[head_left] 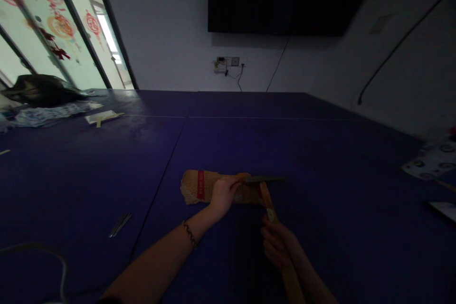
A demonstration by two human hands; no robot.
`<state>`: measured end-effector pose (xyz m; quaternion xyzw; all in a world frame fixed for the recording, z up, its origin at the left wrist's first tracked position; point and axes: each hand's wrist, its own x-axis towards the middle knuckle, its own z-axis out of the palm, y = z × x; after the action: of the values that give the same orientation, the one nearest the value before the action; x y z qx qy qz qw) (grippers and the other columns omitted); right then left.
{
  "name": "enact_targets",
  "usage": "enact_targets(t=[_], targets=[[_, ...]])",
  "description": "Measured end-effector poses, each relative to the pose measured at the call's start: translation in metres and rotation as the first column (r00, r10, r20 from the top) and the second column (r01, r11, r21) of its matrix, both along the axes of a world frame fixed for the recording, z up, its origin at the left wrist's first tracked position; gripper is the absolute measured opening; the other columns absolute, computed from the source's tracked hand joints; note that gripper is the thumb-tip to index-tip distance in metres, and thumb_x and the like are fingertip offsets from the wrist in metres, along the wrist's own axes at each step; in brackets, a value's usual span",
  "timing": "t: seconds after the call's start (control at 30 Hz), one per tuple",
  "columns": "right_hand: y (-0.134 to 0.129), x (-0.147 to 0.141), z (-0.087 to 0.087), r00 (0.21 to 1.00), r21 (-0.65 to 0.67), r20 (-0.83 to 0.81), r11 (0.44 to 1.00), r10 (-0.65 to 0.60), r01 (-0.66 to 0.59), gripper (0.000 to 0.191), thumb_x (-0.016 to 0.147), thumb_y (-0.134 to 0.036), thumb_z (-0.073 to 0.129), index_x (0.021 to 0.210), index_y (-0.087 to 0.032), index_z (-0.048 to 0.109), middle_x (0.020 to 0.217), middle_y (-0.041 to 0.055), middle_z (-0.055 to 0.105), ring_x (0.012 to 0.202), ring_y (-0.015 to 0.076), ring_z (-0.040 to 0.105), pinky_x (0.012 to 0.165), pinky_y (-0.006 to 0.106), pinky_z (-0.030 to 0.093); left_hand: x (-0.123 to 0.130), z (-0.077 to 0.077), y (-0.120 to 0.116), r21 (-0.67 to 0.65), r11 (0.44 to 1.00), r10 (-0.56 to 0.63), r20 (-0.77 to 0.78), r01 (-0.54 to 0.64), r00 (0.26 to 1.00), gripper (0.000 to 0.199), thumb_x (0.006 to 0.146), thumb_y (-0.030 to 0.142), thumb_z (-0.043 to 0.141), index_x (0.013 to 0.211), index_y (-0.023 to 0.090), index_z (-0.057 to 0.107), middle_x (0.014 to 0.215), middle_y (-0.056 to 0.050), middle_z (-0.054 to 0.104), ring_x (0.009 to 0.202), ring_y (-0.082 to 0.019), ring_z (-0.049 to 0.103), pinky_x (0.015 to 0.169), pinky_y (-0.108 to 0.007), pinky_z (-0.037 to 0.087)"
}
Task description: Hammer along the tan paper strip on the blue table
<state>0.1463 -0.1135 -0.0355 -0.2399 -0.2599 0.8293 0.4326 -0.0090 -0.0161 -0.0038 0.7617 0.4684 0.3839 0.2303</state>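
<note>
Over the middle of the purple table (320, 152), my left hand (223, 194) is closed around the orange handle of a dark-bladed tool (265, 179). Its narrow blade points right and meets the upper end of a wooden stick (270, 209); I cannot tell the tool's exact kind. My right hand (280, 242) wraps around that stick, which bears a small pale label and slants down toward me. Beneath my left hand lies a crumpled tan wrapper (190, 186) with a red printed band. My left hand covers part of the wrapper.
Several thin metal rods (120, 224) lie at the left. A grey cable (39, 246) curves at the near left. Papers (53, 113) and a black bag (42, 89) sit at the far left. A phone-like slab (443, 210) and patterned cloth (431, 161) are at the right.
</note>
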Motion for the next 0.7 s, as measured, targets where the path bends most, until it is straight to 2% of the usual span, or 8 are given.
enact_targets(t=[0.23, 0.5, 0.7], targets=[[-0.001, 0.002, 0.001, 0.999, -0.034, 0.033, 0.999, 0.001, 0.000, 0.037, 0.067, -0.041, 0.064, 0.061, -0.022, 0.033, 0.033, -0.0127, 0.040, 0.018, 0.0063, 0.030, 0.021, 0.016, 0.029, -0.001, 0.001, -0.002, -0.004, 1.000, -0.005, -0.011, 0.005, 1.000, 0.017, 0.080, 0.019, 0.051, 0.079, 0.017, 0.067, 0.077, -0.004, 0.068, 0.073, -0.018, 0.061, 0.071, -0.027, 0.045], [-0.004, -0.006, 0.014, 0.996, -0.051, 0.062, 0.997, -0.063, 0.066, 0.038, 0.062, -0.042, 0.067, 0.066, -0.022, 0.035, 0.031, -0.0150, 0.035, 0.016, 0.0053, 0.024, 0.019, 0.015, 0.023, 0.000, 0.000, -0.001, -0.016, 1.000, 0.005, -0.047, -0.006, 0.999, 0.017, 0.081, 0.019, 0.050, 0.079, 0.016, 0.067, 0.078, -0.003, 0.068, 0.075, -0.016, 0.061, 0.072, -0.026, 0.045], [-0.004, -0.005, 0.016, 0.989, -0.072, 0.120, 0.993, -0.088, 0.097, 0.041, 0.061, -0.043, 0.066, 0.061, -0.022, 0.030, 0.029, -0.0144, 0.035, 0.016, 0.0050, 0.022, 0.020, 0.015, 0.022, 0.000, 0.002, -0.001, -0.028, 1.000, 0.000, -0.019, -0.001, 1.000, 0.020, 0.082, 0.019, 0.048, 0.084, 0.017, 0.067, 0.082, -0.004, 0.068, 0.075, -0.016, 0.061, 0.073, -0.025, 0.045]])
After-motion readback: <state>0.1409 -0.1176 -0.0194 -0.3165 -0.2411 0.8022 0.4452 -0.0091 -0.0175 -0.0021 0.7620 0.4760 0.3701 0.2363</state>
